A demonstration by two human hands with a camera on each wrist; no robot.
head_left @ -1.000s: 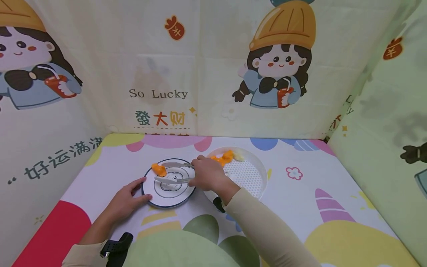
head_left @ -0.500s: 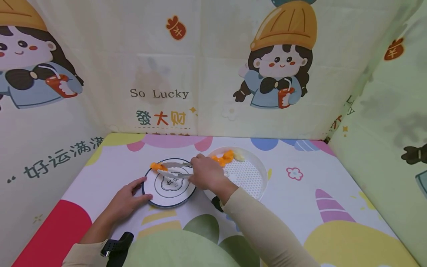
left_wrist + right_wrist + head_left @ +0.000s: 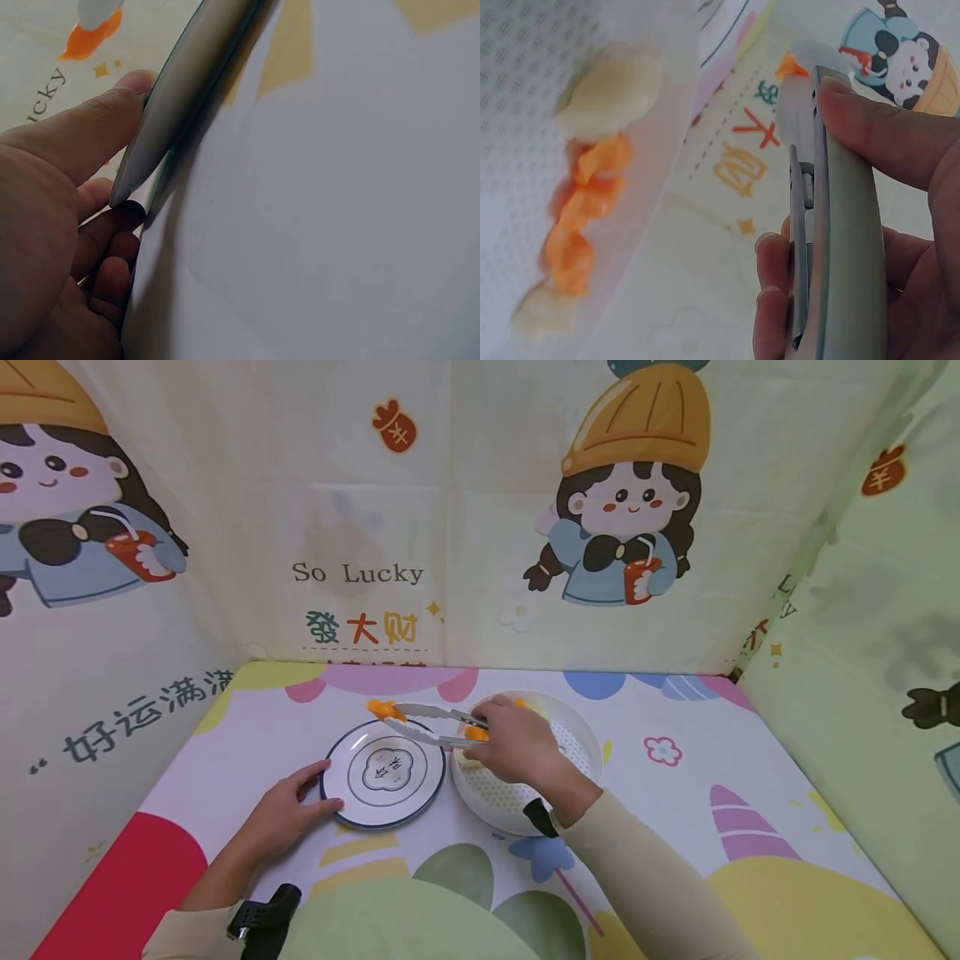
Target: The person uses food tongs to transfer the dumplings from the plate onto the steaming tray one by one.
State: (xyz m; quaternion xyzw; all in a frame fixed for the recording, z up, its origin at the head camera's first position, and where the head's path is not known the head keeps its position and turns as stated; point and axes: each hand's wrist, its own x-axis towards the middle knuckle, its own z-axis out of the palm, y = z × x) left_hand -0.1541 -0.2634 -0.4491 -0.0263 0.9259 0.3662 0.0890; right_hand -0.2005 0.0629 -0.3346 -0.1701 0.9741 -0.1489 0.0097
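My left hand [image 3: 288,810] pinches the left rim of a white, blue-rimmed plate [image 3: 352,793], which has nothing on its face. The left wrist view shows the thumb on one side of the plate's edge [image 3: 187,90] and the fingers curled at the other. My right hand [image 3: 525,743] grips metal tongs [image 3: 420,734], and their white tips hold a soft orange piece [image 3: 382,710] above the plate's far rim. Right of the plate, partly covered by the right hand, stands a round white perforated tray [image 3: 487,814]. Further orange pieces [image 3: 592,206] and pale pieces [image 3: 611,97] lie in it.
A patterned cloth [image 3: 660,810] covers the tabletop. Printed curtains [image 3: 480,527] stand close at the back and both sides. The plate and the tray sit side by side.
The tongs have closed on the orange piece and lifted it off the plate. My right hand has moved right, over the tray. The left hand and plate stay almost where they were.
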